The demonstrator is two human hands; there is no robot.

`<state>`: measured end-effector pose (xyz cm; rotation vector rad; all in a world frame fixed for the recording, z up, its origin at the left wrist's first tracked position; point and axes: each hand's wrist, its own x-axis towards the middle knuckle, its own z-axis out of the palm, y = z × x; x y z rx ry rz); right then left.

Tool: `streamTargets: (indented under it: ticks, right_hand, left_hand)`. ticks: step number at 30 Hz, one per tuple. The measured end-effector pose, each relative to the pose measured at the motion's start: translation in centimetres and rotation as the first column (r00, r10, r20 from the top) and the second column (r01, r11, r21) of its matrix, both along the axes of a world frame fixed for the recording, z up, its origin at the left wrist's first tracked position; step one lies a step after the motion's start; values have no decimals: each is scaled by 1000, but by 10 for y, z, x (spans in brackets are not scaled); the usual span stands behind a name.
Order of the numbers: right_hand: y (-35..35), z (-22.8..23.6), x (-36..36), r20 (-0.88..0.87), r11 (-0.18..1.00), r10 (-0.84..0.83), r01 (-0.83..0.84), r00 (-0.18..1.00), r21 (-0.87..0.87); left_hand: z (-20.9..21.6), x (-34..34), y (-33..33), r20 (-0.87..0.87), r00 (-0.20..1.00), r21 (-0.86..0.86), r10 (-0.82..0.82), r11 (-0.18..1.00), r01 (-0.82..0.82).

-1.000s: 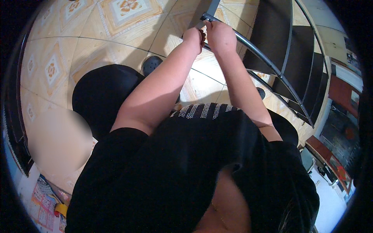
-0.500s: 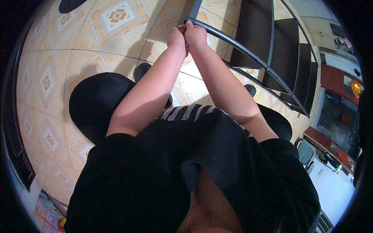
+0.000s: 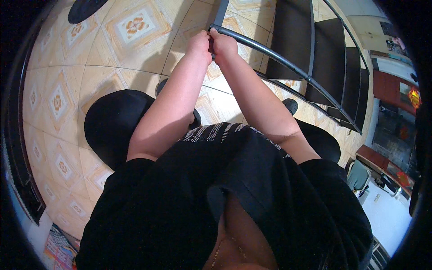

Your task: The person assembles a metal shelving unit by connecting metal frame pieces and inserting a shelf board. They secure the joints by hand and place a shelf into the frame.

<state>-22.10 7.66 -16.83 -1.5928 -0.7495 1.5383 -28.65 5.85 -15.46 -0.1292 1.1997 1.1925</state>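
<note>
My right hand [image 3: 224, 45] is closed at the end of a black metal tube [image 3: 265, 51], its thumb lying along the tip. The tube forms one edge of a shelving rack's frame. Right beside it, my left hand [image 3: 199, 44] is closed at the same corner. Its fingers are mostly hidden, so what they pinch cannot be made out. Dark shelf boards [image 3: 290, 42] sit within the frame, to the right of my hands. Another dark bar [image 3: 219, 12] runs from the corner toward the top of the view.
Patterned floor tiles [image 3: 58, 103] spread below and to the left. A round black object [image 3: 85, 10] lies at the far left. My bent knee [image 3: 117, 114] is close on the left. At the right stand a grey-green chair [image 3: 358, 175] and a white surface [image 3: 384, 207].
The tube's end and both hands sit slightly lower and further left in the view. My left hand's fingers have drawn a little apart from the right hand. The whole view has shifted slightly.
</note>
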Motion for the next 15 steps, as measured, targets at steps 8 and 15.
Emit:
streamTargets:
  ticks: [8,15]
  right_hand:
    - [-5,8,-3,219,997,-6,-11,976,76]
    - [-8,18,-5,83,997,-79,77,993,30]
  left_hand:
    - [-35,12,16,126,963,92,237,964,-249]
    - [-7,17,8,88,933,4,349,936,-351]
